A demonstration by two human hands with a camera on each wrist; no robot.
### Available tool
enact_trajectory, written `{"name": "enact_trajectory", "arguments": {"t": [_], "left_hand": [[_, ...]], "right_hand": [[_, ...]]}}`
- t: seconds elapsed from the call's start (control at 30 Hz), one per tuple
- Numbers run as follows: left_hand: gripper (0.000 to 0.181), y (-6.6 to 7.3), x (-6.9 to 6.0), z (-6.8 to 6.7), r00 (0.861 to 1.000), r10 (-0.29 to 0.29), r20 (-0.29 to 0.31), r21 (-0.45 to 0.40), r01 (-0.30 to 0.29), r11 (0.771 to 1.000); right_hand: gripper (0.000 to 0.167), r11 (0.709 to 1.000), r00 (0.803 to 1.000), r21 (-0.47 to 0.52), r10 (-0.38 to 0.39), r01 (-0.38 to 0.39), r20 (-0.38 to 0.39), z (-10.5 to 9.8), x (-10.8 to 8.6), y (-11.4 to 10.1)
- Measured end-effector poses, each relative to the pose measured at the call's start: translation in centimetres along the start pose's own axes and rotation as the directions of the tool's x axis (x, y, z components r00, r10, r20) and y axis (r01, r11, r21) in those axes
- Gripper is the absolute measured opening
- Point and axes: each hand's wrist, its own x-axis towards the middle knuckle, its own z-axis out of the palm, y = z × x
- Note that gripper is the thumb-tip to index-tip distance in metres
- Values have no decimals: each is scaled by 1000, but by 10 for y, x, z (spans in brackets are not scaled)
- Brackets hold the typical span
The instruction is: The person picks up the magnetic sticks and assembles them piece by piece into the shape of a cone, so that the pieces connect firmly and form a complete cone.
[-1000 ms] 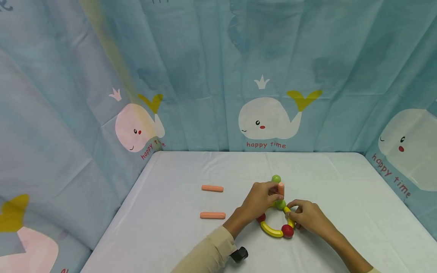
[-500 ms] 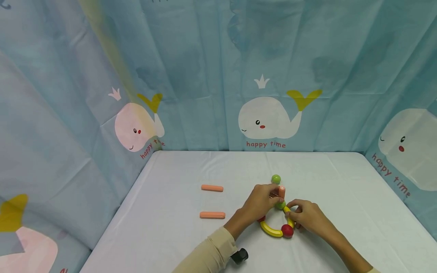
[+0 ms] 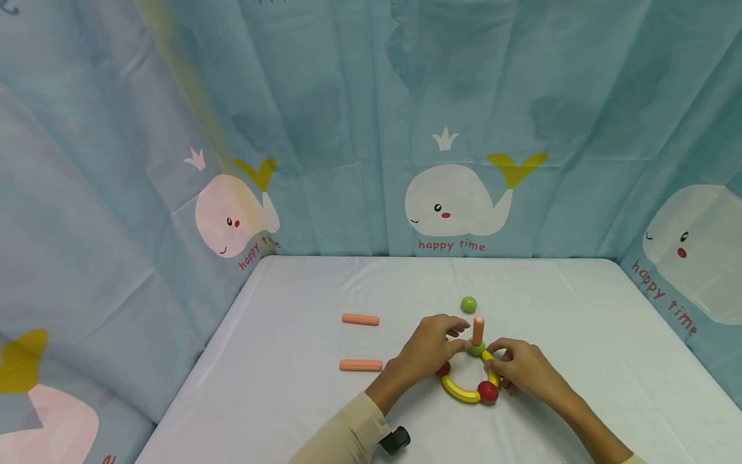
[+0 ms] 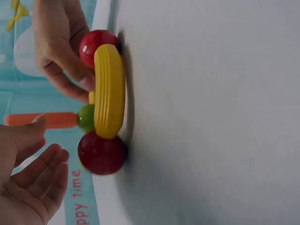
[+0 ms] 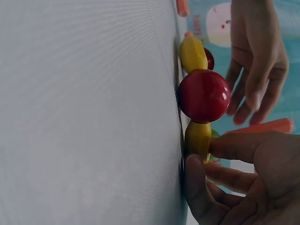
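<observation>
A ring of yellow curved sticks and red balls lies on the white table, with a green ball (image 3: 476, 348) at its far side. On that ball an orange stick (image 3: 478, 330) stands upright. Just left of the stick is my left hand (image 3: 430, 343), its fingers spread and holding nothing. My right hand (image 3: 526, 368) pinches the ring's right yellow curved stick (image 5: 198, 138) between thumb and fingers. A red ball (image 3: 488, 392) touches that stick's near end. Another red ball (image 3: 443, 369) is partly behind my left hand, which hides the ring's far left part.
Two loose orange sticks lie to the left, one farther back (image 3: 361, 319) and one nearer (image 3: 361, 365). A loose green ball (image 3: 469, 304) sits beyond the ring. Blue whale-print curtains (image 3: 342, 129) surround the table (image 3: 301, 303).
My left hand has let go of the upright orange stick and drawn back to the left. The stick stays standing on the green ball. The right hand keeps its place.
</observation>
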Motion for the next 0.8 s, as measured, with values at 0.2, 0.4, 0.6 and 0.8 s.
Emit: {"name": "enact_trajectory", "arguments": {"t": [0.2,0.4,0.6,0.8], "left_hand": [[34,-14,-26,-25,996,-94,7,24,94,995],[36,-33,-53,-50,984,-174,24,62,172,983],[36,-49,-78,-67,978,-209,7,137,206,969],[33,-56,-97,-76,973,-228,-23,139,229,963]], "right_hand": [[33,998,1000,-63,-18,19,12,-3,4,-3],[45,990,999,-128,-52,50,-7,-4,13,-6],[54,989,997,-131,-74,73,-5,-2,22,-8],[44,988,996,-131,-84,82,-7,-2,26,-8]]}}
